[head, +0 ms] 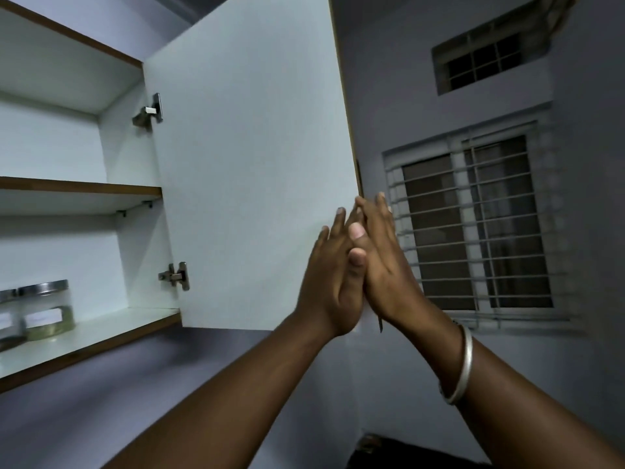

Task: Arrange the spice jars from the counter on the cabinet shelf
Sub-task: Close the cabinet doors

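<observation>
**Cabinet.** Cabinet (50,143) is viewed from below. Door (250,147) is swung open to the right, w/ its inner face turned toward the camera. Door is carried on an upper hinge (148,111) and a lower hinge (174,275).

**Hands.** Both hands are raised to the door's free edge, near its lower corner.
- Left hand (333,282) is laid flat on the inner face. Its fingers (338,228) are straight, pressed close together and pointed up.
- Right hand (385,272) is held on the far side of the edge, opp. the left hand. Its fingers are also straight and close together.
- The two thumbs are seen one above the other at the edge.
- Contact btwn the right palm and the door's outer face cannot be confirmed.
- A metal bangle (460,363) is worn on the right wrist.

**Task items.** A spice jar (50,309) is stood upright on the lower shelf (111,330), at the left of the frame. It is clear, w/ a metal lid, a white label and greenish contents. A second jar (8,319) is set just beside it on the left and is cut off by the frame edge. Both jars are well apart from the hands.

**Surroundings.** A middle shelf (81,190) is fitted above the jars. A barred window (473,225) is seen to the right, behind the hands.
</observation>
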